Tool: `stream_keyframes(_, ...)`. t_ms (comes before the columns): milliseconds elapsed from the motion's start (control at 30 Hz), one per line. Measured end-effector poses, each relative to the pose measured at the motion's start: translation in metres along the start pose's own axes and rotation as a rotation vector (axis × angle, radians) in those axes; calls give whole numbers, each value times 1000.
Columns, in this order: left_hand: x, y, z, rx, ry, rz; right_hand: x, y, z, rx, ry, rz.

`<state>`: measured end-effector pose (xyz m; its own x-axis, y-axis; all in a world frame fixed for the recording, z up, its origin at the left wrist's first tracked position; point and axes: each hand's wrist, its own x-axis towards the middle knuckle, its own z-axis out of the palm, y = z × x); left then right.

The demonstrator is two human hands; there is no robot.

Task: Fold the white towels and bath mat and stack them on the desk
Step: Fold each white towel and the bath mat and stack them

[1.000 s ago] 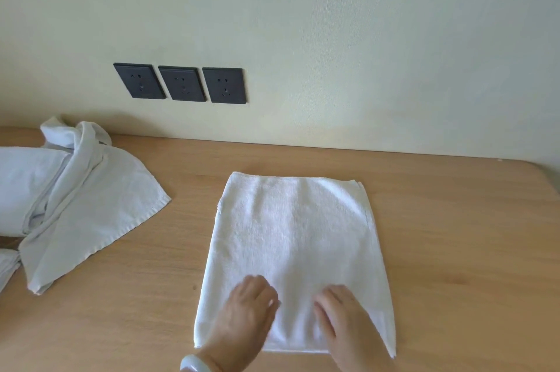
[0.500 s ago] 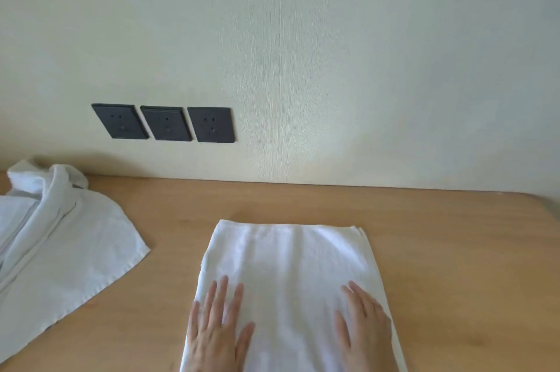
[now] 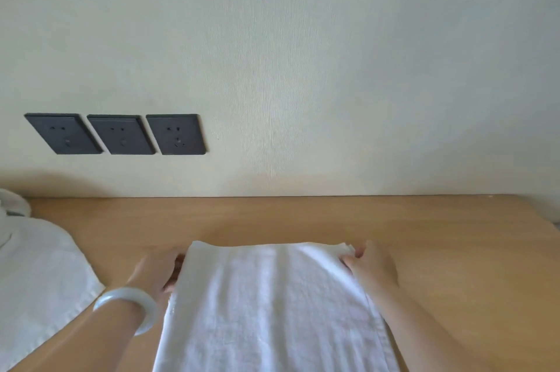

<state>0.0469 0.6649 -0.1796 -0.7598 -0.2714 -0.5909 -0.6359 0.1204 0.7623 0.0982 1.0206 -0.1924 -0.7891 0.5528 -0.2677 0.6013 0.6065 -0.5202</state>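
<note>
A folded white towel [image 3: 272, 305] lies flat on the wooden desk [image 3: 454, 250], running off the bottom of the view. My left hand [image 3: 157, 268] grips its far left corner, fingers tucked under the edge. My right hand [image 3: 371, 265] pinches its far right corner. A pale bangle [image 3: 130, 305] sits on my left wrist. A second, crumpled white towel [image 3: 36, 280] lies at the left edge of the desk, partly out of view.
The desk backs onto a pale wall with three dark sockets [image 3: 118, 133] above its left half. Bare wood stretches to the right of the folded towel up to the desk's rounded right corner [image 3: 539, 214].
Both hands slid from the towel's near part up to its far corners and took hold of them. The view tilted up, so more wall shows and the crumpled towel moved left.
</note>
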Motion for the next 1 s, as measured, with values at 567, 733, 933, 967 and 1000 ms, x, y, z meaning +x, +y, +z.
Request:
stream_keyframes(567, 10, 27, -16, 189, -235, 45, 14, -9, -7, 143, -98, -45)
stream_keyframes(733, 10, 26, -10, 351, 60, 353, 24, -5, -10, 251, 152, -95)
stream_keyframes(933, 8, 12, 18, 465, 292, 567, 13, 0, 14, 235, 384, -252)
stream_keyframes(967, 6, 6, 23, 544, 315, 671, 7, 0, 19, 131, 462, -342)
stream_keyframes(1000, 1, -2, 30, 623, 329, 804, -2, -3, 27, 52, 515, -442)
